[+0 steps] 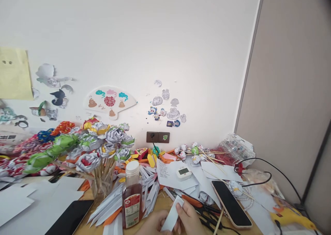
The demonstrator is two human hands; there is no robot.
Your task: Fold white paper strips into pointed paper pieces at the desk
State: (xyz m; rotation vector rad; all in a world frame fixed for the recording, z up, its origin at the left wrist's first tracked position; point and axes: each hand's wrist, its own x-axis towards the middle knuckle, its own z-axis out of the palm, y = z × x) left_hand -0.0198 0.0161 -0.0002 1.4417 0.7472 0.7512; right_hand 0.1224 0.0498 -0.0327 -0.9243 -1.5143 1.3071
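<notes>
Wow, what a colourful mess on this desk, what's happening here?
A person sits at a cluttered wooden desk, and both hands hold a small white strip of paper at the near edge: the left hand under it, the right hand pinching its top. Beside them stands a clear bottle with a white cap and red label. Behind it, a bunch of folded paper flowers on wooden sticks. A black phone in a pale case lies to the right.

The wooden table [161,202] bears 2 phones [231,203], a bottle [132,195], paper strips [152,190], scissors [204,209] and a glue gun [292,217].
</notes>
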